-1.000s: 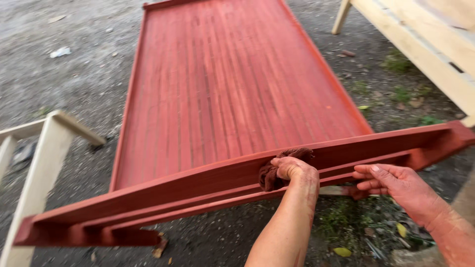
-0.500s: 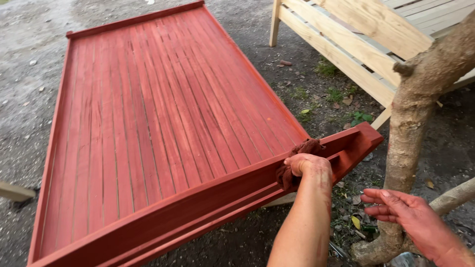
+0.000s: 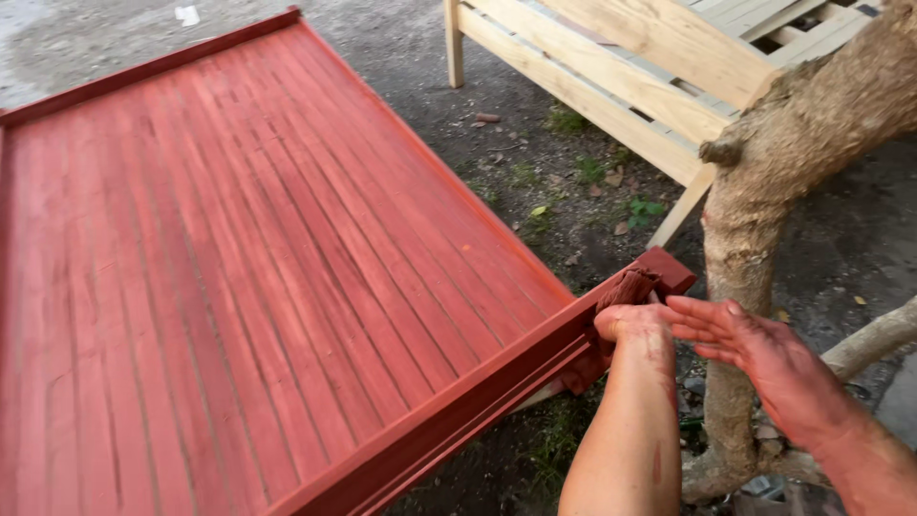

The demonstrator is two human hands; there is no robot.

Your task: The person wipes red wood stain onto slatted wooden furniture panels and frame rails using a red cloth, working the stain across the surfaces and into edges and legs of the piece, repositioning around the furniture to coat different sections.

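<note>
A large slatted wooden panel (image 3: 239, 268), stained red, lies flat in front of me. Its near rail (image 3: 449, 420) runs diagonally to a corner at the right. My left hand (image 3: 626, 330) is shut on a red-soaked rag (image 3: 628, 287) and presses it against that corner of the rail. Just to the right, my right hand (image 3: 755, 358) is smeared with red stain. It hovers with flat, spread fingers that hold nothing, its fingertips close to my left hand.
A bare tree trunk (image 3: 764, 210) rises right behind my hands, with a root (image 3: 874, 339) low at the right. An unpainted pale wooden bench frame (image 3: 621, 86) stands at the top right. The ground (image 3: 535, 162) is dirt with leaves and small weeds.
My left hand has slid the rag rightward along the rail to its corner. My right hand has come off the rail and now hovers beside the left. The view has swung right.
</note>
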